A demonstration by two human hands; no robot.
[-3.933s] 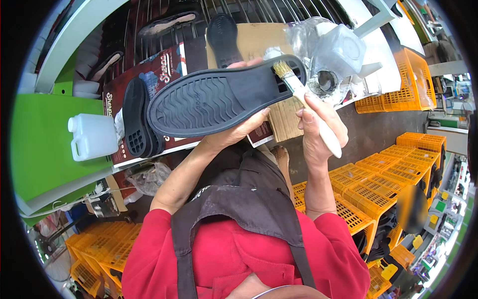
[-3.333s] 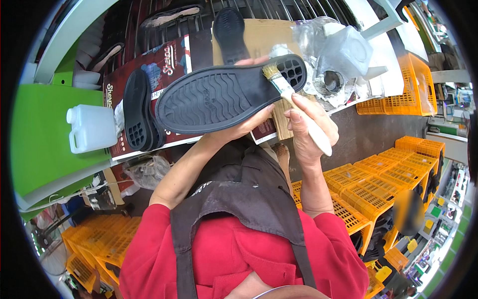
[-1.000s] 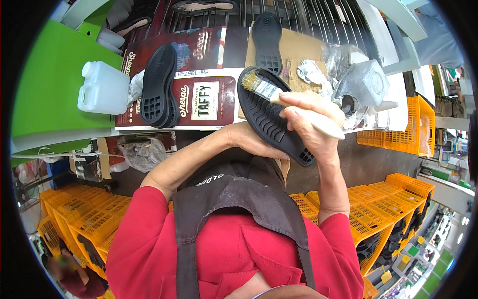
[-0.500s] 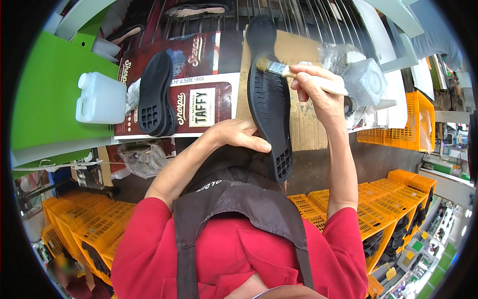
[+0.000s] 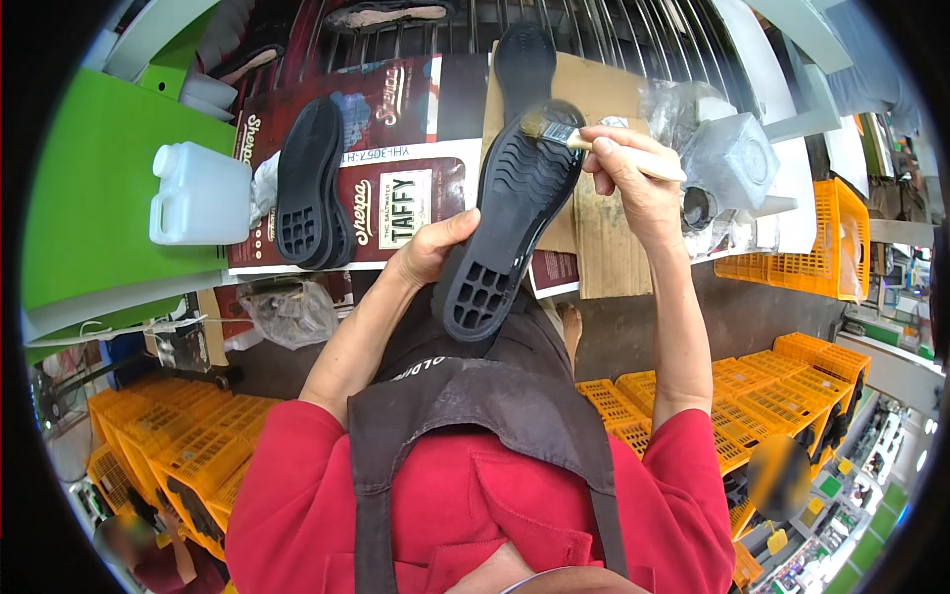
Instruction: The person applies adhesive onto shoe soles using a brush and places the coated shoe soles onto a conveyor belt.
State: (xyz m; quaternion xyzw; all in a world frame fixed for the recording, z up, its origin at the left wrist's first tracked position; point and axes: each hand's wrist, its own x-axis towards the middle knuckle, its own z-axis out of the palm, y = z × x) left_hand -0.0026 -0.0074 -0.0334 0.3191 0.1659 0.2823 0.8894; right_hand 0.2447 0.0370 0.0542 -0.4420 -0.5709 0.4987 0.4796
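Tilted above the table's near edge is a black shoe sole [image 5: 515, 193], its grid-patterned heel toward me. My left hand [image 5: 435, 247] grips its left edge, with the thumb along the rim. In my right hand [image 5: 633, 183] is a brush [image 5: 562, 136] with a pale wooden handle, and its bristles rest on the sole near the toe. Another black sole [image 5: 524, 64] lies beyond, partly hidden by the held one. To the left, a stacked pair of black soles [image 5: 309, 178] rests on printed dark-red cardboard [image 5: 406, 109].
A white plastic jug [image 5: 200, 198] stands at the left. Brown cardboard [image 5: 614, 247] lies under the work. On the right are a translucent square container [image 5: 732, 163] and a small dark-rimmed cup [image 5: 699, 206]. Orange crates [image 5: 732, 391] stand behind me on both sides. Metal rollers [image 5: 604, 40] run along the back.
The held sole has lifted off the cardboard and tilted, its heel swinging left. My left hand has moved to its left edge, and the brush has shifted slightly right, toward the toe.
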